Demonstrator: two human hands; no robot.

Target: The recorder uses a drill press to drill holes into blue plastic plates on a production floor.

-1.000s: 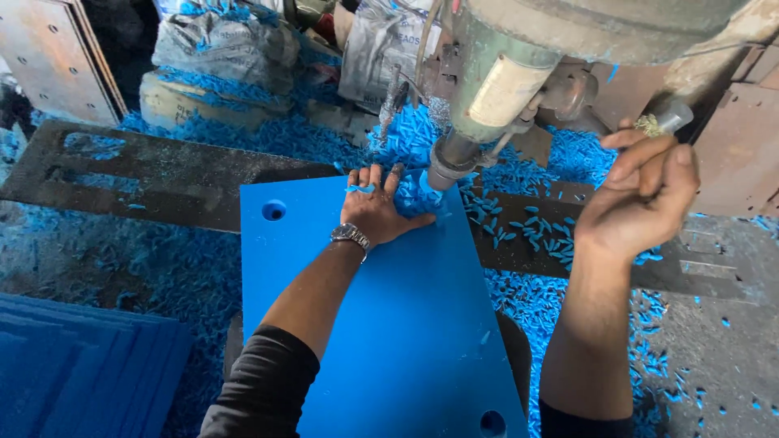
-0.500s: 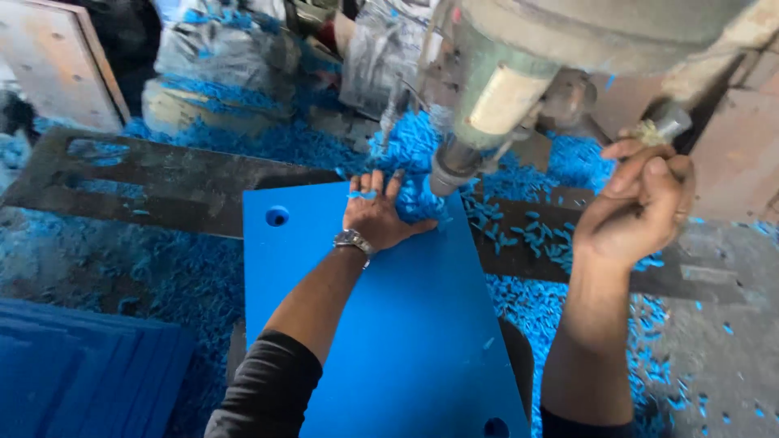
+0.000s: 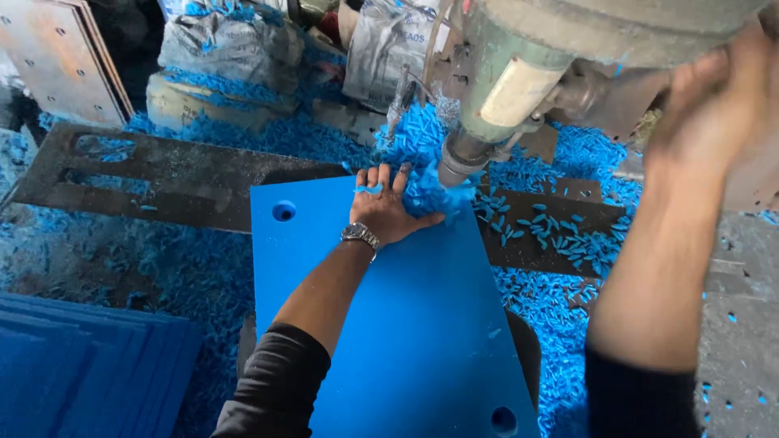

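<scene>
A large blue plastic sheet (image 3: 406, 324) lies on the dark metal drill table (image 3: 178, 174). It has a round hole (image 3: 283, 212) near its far left corner and another (image 3: 503, 419) near its near right corner. My left hand (image 3: 385, 211), with a wristwatch, presses flat on the sheet's far edge, fingers spread, beside a heap of blue shavings (image 3: 422, 146). The drill spindle (image 3: 462, 158) comes down into that heap just right of my fingers. My right hand (image 3: 714, 97) is raised at the upper right, blurred; the lever handle it gripped earlier is hidden.
The green-grey drill head (image 3: 527, 73) fills the top middle. Blue shavings (image 3: 568, 235) cover the table and floor. A stack of blue sheets (image 3: 73, 365) lies at lower left. Grey sacks (image 3: 227, 40) and a drilled metal panel (image 3: 57, 57) stand behind.
My right hand has swung upward and to the right from the lever handle's earlier spot and is now blurred. My left hand stays pressed on the sheet by the spindle.
</scene>
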